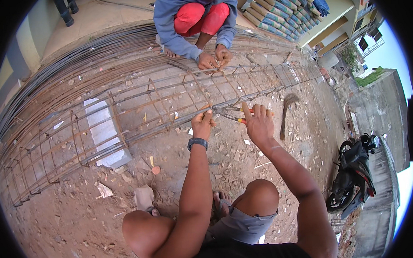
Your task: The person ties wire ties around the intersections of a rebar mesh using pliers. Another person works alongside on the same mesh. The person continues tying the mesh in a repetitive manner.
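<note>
A person crouches on bare, rubble-strewn reddish ground (73, 224) beside a long rusty steel rebar cage (137, 108), a lattice of lengthwise bars ringed by square stirrups that lies flat on the dirt. Its long axis runs from the lower left of the view up to the upper right, where its far end points toward a low wall. The left hand (202, 124), a black watch (197, 143) on its wrist, is closed on the near lengthwise bar where a stirrup crosses it. The right hand (258, 122) is wrapped around the orange-handled metal pincers (231, 113), which lie nearly level, handles toward the right and head pointing left at the same joint, just beside the left hand. A pale grey concrete block (104, 132) sits under and within the cage at its left part. Across the cage, a second person in a blue-grey long-sleeved top (171, 21) and red shorts squats with both hands (215, 59) together on the far top bar; what they hold is too small to tell. Behind that person, long dark steel rods (76, 56) lie bundled along the ground, and grey-and-blue sacks (280, 12) are stacked at upper right. A black motorbike (353, 174) stands at the right, and a short-handled broom (285, 112) lies on the dirt near the right hand.
</note>
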Demonstrator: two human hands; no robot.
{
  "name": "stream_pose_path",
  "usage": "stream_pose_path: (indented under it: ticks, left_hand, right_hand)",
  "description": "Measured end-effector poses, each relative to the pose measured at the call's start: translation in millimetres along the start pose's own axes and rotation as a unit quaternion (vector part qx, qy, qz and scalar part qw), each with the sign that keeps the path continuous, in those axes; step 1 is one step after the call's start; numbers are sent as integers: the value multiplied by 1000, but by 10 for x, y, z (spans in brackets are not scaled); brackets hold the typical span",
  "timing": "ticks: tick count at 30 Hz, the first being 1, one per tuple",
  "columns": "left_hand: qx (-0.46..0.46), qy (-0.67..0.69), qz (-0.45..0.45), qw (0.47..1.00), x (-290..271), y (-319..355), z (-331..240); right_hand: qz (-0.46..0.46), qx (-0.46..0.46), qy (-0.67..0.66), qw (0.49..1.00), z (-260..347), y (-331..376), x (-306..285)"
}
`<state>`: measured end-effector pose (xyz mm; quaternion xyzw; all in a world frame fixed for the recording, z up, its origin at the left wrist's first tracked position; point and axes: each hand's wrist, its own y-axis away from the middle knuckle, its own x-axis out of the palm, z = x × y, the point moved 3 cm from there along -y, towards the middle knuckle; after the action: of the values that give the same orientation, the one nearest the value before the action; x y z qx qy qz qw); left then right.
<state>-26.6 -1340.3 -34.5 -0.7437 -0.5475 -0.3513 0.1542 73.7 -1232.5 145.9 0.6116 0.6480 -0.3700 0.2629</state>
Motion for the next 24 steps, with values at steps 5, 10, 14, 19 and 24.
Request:
stream_pose_path:
  ticks: [5, 10, 14, 19, 24]
  left_hand:
    - [1, -19, -11, 1000, 27, 26, -13]
    - [-11, -11, -21, 1000, 3, -11, 42]
    - [-7, 85, -48, 995, 116, 21, 76]
    - [-22, 77, -32, 996, 74, -25, 95]
    - [-26, 24, -34, 999, 52, -30, 99]
  right_hand:
    - [-37, -65, 28, 997, -161, -52, -16]
    - [28, -40, 8, 999, -44, 37, 142]
    - [53, 8, -82, 995, 43, 188, 325]
    - [47, 20, -87, 995, 76, 181, 343]
    - [79, -5, -82, 993, -50, 51, 393]
